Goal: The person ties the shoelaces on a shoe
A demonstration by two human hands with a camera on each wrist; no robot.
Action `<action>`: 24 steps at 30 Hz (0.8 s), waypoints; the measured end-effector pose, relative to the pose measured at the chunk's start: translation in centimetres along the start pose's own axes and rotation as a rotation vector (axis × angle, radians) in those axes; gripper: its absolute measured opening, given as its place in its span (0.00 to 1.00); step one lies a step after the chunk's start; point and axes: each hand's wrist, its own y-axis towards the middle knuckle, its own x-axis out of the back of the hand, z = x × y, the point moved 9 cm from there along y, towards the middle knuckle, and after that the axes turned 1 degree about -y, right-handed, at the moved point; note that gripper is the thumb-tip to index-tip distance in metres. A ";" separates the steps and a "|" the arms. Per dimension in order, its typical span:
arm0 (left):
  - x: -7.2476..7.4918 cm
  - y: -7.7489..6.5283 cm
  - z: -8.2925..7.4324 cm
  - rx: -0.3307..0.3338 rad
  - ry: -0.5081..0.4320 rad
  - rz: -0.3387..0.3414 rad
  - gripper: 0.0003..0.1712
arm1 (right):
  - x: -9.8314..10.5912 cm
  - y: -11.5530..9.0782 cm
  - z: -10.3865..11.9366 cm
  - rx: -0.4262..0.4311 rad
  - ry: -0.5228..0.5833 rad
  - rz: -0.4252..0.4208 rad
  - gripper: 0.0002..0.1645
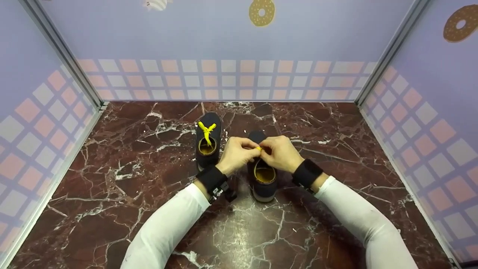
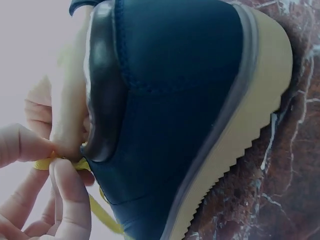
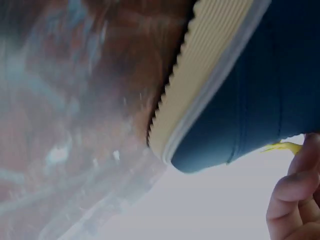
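A dark blue shoe point(image 1: 265, 190) stands on the floor with its toe pointing away from me. Over its front, my left hand point(image 1: 239, 154) and right hand point(image 1: 282, 152) meet, fingertips close together. Thumb and fingers of both pinch a yellow shoelace point(image 1: 258, 148) just in front of the shoe's opening. From the left wrist view, the left hand point(image 2: 60, 205) grips the lace point(image 2: 105, 215) beside the shoe's collar, and part of the lace runs down toward the toe. Curled fingers of the right hand point(image 3: 295, 200) show at the lace in the right wrist view; their tips are partly hidden.
To the left stands the matching shoe point(image 1: 203, 160), its yellow lace point(image 1: 207, 130) tied in a bow. Both shoes rest on a dark red marbled surface point(image 1: 149, 209). Patterned panels point(image 1: 246, 45) enclose the back and both sides.
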 end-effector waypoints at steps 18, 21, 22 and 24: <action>-0.6 -0.1 1.0 0.031 -0.114 0.003 0.08 | -2.4 -1.0 -4.3 -0.477 0.679 0.347 0.03; -0.5 -0.2 0.5 -0.010 -0.054 -0.005 0.07 | -2.7 -1.4 -4.7 -0.553 0.793 0.379 0.04; -0.5 -0.2 0.3 -0.021 -0.040 -0.007 0.07 | -2.7 -1.5 -4.8 -0.565 0.821 0.384 0.04; -0.4 -0.2 0.2 -0.031 -0.030 -0.010 0.07 | -2.6 -1.5 -4.9 -0.562 0.864 0.388 0.06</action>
